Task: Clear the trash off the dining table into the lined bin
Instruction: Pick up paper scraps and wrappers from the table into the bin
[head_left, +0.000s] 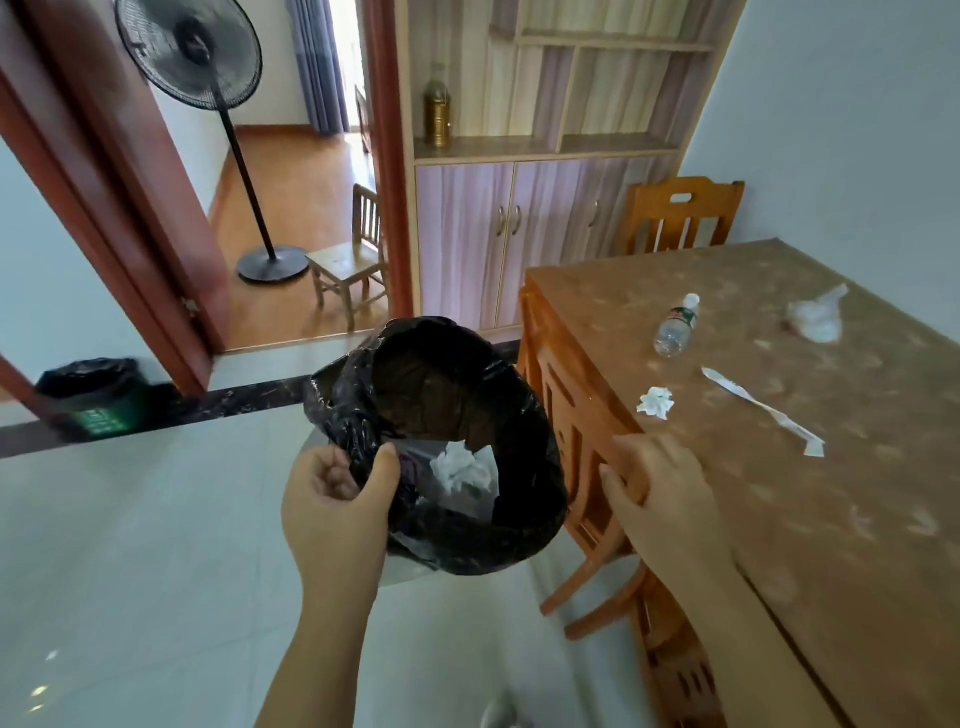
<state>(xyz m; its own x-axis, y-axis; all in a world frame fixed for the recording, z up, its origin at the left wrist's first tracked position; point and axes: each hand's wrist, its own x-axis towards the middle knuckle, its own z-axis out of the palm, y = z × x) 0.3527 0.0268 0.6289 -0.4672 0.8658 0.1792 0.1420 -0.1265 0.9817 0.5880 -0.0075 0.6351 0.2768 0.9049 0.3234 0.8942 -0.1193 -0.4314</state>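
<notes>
Bin (498, 395) held level with table (779, 493) edge, left hand (337, 499) pinching liner; right hand (660, 488), empty and loosely spread, faces 4 scraps.

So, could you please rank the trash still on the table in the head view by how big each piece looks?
1. Long paper wrapper
2. Plastic bottle and crumpled clear plastic: these look alike, and both lie farther away, so I won't rank them.
3. Crumpled tissue, smallest.

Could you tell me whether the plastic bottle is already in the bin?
No, the plastic bottle lies on the table, outside the bin.
</notes>
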